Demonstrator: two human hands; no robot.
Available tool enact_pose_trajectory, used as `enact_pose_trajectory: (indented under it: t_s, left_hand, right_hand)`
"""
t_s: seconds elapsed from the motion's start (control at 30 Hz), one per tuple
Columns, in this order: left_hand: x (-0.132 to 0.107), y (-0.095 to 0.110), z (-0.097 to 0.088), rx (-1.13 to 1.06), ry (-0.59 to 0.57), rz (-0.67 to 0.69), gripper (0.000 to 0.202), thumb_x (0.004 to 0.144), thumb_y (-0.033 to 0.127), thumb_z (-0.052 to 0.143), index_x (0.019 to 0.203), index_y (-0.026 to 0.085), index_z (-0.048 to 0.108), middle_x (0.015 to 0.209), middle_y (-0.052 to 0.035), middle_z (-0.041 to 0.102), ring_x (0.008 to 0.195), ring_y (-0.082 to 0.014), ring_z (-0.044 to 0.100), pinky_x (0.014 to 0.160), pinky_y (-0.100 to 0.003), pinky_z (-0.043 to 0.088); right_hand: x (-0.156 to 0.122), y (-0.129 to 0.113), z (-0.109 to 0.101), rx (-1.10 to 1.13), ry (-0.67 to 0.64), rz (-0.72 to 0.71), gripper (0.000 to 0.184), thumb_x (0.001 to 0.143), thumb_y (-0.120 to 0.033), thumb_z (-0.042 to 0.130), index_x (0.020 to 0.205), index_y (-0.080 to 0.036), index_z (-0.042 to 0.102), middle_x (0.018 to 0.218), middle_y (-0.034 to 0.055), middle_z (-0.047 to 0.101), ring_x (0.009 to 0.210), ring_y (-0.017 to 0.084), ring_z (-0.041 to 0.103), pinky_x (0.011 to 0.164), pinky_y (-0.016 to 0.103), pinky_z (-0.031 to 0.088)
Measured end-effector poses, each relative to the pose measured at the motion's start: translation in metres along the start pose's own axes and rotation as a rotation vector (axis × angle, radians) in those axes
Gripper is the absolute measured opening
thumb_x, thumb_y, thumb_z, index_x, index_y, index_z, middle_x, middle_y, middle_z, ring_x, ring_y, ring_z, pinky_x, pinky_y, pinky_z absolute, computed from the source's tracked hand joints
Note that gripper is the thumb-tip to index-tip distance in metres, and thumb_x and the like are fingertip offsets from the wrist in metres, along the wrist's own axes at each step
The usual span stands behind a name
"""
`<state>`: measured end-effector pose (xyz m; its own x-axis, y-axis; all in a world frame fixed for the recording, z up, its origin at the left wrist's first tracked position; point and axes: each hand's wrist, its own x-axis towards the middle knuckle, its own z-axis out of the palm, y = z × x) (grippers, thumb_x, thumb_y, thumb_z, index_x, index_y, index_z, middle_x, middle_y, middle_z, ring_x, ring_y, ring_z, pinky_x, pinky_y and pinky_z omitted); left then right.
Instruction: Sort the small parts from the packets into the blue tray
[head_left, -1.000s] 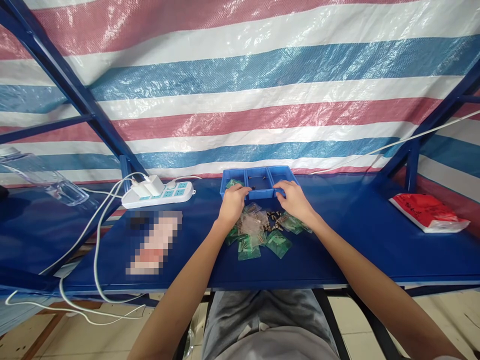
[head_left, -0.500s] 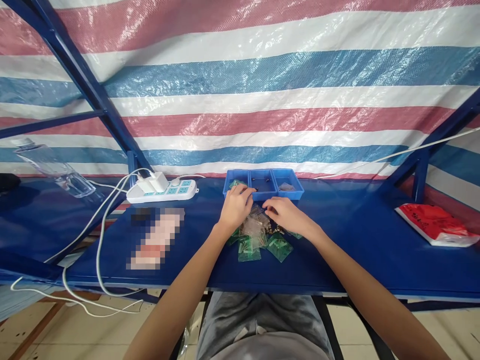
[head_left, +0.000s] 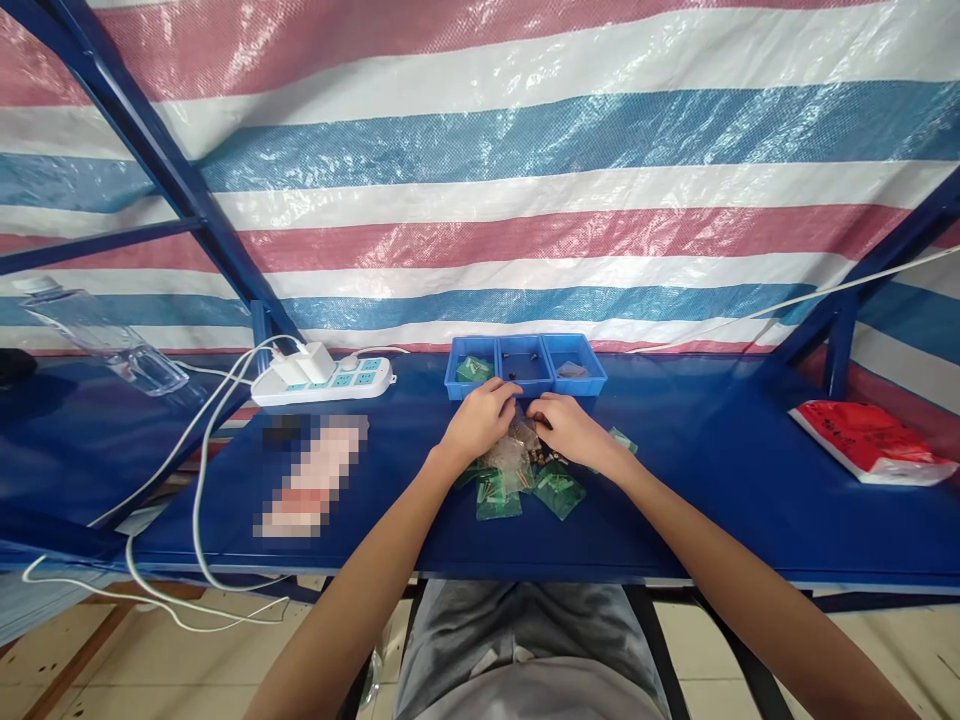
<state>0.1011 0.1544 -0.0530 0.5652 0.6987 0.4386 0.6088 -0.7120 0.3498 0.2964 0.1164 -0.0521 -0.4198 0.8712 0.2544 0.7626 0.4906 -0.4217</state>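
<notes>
My left hand (head_left: 480, 418) is over the upper left of a pile of clear plastic bags (head_left: 508, 452), its fingers curled together just in front of a blue three-part tray (head_left: 525, 387). My right hand (head_left: 574, 430) faces it from the right, thumb and fingers bent closed at the pile's upper edge. Whatever either hand pinches is hidden or too small to name. Small brownish pieces (head_left: 553, 457) lie loose between the hands. Green-tinted packets with small parts inside, such as one green packet (head_left: 559, 490), surround the pile.
The tray's left compartment holds a green packet (head_left: 474, 369), the middle a few dark small parts (head_left: 533, 357), the right a clear bag (head_left: 572, 370). A white power strip (head_left: 326, 380) with cables stands left, near a leaning bottle (head_left: 112, 340). A red package (head_left: 870, 442) lies right.
My left hand has drawn back from the tray's left compartment and shifted right, uncovering the green packet there. My right hand has moved slightly; a packet beyond its wrist shows more.
</notes>
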Motion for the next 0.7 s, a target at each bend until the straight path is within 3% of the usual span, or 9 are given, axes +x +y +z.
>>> enact_pose_trajectory:
  t_s: [0.17, 0.27, 0.47, 0.7]
  left_hand:
    - [0.001, 0.001, -0.001, -0.049, 0.008, 0.025, 0.028, 0.097, 0.016, 0.045, 0.116, 0.020, 0.065, 0.103, -0.0067, 0.067, 0.088, -0.0193, 0.066, 0.080, -0.031, 0.051]
    - [0.002, 0.001, -0.001, -0.074, -0.012, 0.065, 0.026, 0.094, 0.016, 0.050, 0.113, 0.020, 0.067, 0.107, -0.0060, 0.070, 0.095, -0.0205, 0.067, 0.086, -0.032, 0.052]
    - [0.002, 0.003, -0.001, -0.052, -0.032, 0.097, 0.017, 0.094, 0.025, 0.060, 0.108, 0.021, 0.068, 0.102, -0.0043, 0.071, 0.087, -0.0190, 0.067, 0.082, -0.030, 0.051]
    - [-0.001, 0.008, -0.001, 0.128, 0.033, 0.091, 0.018, 0.098, 0.031, 0.055, 0.094, 0.022, 0.070, 0.088, -0.0020, 0.070, 0.087, -0.0184, 0.066, 0.073, -0.027, 0.047]
  right_hand:
    - [0.001, 0.002, -0.002, 0.119, 0.212, 0.061, 0.022, 0.088, -0.009, 0.051, 0.089, -0.017, 0.070, 0.090, 0.0068, 0.064, 0.076, 0.018, 0.061, 0.071, 0.031, 0.045]
    - [0.002, 0.001, -0.004, 0.234, 0.302, 0.113, 0.019, 0.086, -0.012, 0.055, 0.089, -0.019, 0.073, 0.087, 0.0052, 0.067, 0.071, 0.017, 0.063, 0.070, 0.031, 0.048]
    - [0.003, -0.009, 0.005, 0.435, 0.500, 0.164, 0.017, 0.085, -0.022, 0.055, 0.085, -0.020, 0.072, 0.089, 0.0049, 0.073, 0.076, 0.019, 0.066, 0.065, 0.030, 0.049]
    - [0.002, -0.017, 0.013, 0.501, 0.505, 0.196, 0.016, 0.085, -0.024, 0.056, 0.088, -0.020, 0.072, 0.089, 0.0052, 0.076, 0.081, 0.021, 0.069, 0.066, 0.030, 0.051]
